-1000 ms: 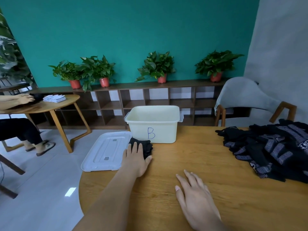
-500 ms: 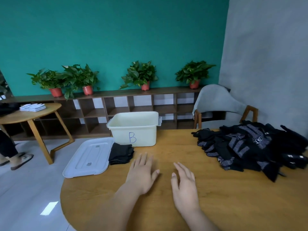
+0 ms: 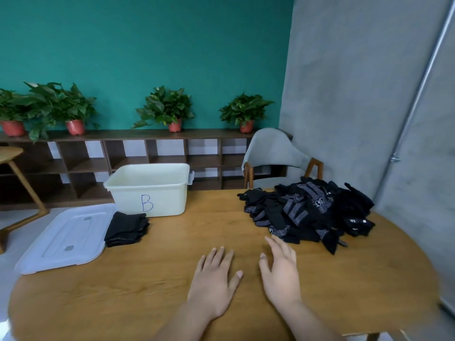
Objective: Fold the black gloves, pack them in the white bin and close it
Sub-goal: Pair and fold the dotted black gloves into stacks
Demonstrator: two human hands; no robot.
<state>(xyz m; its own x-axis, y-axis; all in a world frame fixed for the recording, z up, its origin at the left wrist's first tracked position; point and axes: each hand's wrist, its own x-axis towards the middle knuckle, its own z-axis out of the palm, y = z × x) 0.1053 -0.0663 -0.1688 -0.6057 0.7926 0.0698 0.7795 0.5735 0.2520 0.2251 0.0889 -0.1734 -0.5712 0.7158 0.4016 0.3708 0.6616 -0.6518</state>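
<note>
Two open, empty grips: left hand (image 3: 214, 284) and right hand (image 3: 280, 274) are spread over the surface (image 3: 197, 232). Folded gloves (image 3: 125, 228) are set beside the white bin (image 3: 147, 190); a glove from the loose pile (image 3: 310, 212) is probably needed next.

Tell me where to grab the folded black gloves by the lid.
Probably the near edge of the folded gloves, thumb under, fingers on top, coming from the near right: the stack lies flat, the white bin stands close behind and the lid borders its left.
</note>
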